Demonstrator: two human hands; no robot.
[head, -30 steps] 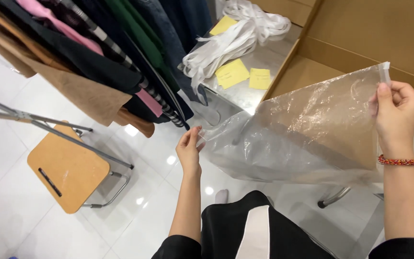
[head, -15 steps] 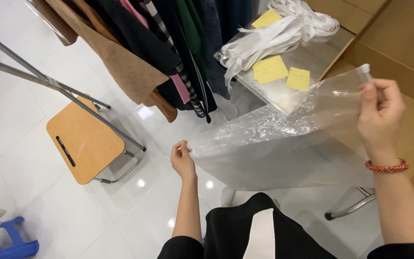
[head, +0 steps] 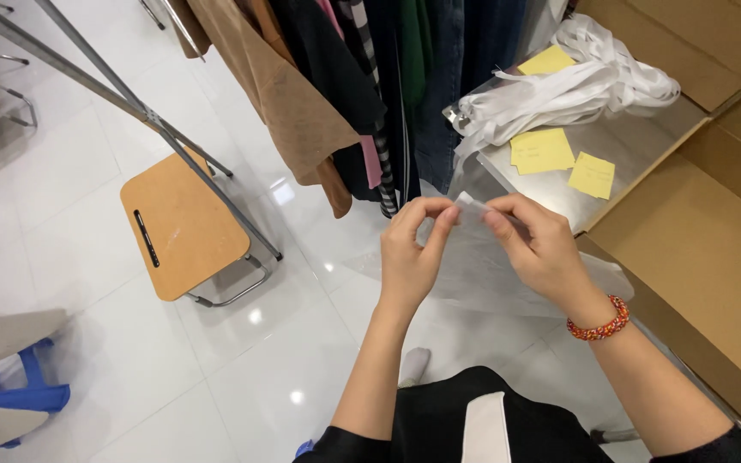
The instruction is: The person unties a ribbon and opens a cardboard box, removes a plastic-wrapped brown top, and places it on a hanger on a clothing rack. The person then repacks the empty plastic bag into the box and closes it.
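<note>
Two hands meeting in the head view, over the glossy white floor; left hand and right hand both pinched on the top edge of a clear plastic bag, fingertips together on the thin film, thumbs pressed against forefingers; bag hanging slack below the hands, crumpled and see-through, between the body and the steel table; red beaded bracelet on the right wrist; judging from the pinch, the step in hand looks like working the two layers of the bag's mouth apart or matching its corners, cannot tell which; next move likely calling for a rubbing, sliding grip so the film separates rather than slips, with a light pull outward from both sides; risk of static-clung layers staying shut. Beyond the hands: hanging clothes on a metal rack, brown coat nearest; wooden-seat chair under the rack's leg; white straps heaped on the table beside yellow sticky notes; open cardboard box at the right edge; blue stool at lower left.
</note>
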